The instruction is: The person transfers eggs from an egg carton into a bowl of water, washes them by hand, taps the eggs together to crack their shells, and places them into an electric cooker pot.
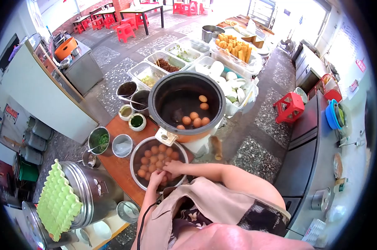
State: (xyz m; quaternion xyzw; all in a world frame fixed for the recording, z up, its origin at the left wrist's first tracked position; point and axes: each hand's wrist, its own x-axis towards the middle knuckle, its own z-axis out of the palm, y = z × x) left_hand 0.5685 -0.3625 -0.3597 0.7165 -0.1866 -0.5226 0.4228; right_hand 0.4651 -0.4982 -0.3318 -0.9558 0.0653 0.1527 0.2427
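A metal bowl (134, 160) full of brown eggs (154, 159) stands directly in front of me. Both of my hands reach into its near side, close together. My left hand (156, 178) has its fingers bent down around an egg. Beside it, my right hand (174, 167) comes in from the right with curled fingers, also at an egg; the fingertips are partly hidden. Just beyond the bowl sits a large dark pot (155, 104) of brown liquid, with several eggs (194, 116) along its near and right sides.
Metal containers of sauce (139, 100) and chopped greens (99, 143) stand left of the pot. Behind are food trays (171, 62) and fried dough sticks (238, 48). A green egg tray (57, 200) leans on a steel drum (92, 191). A red stool (289, 107) stands right.
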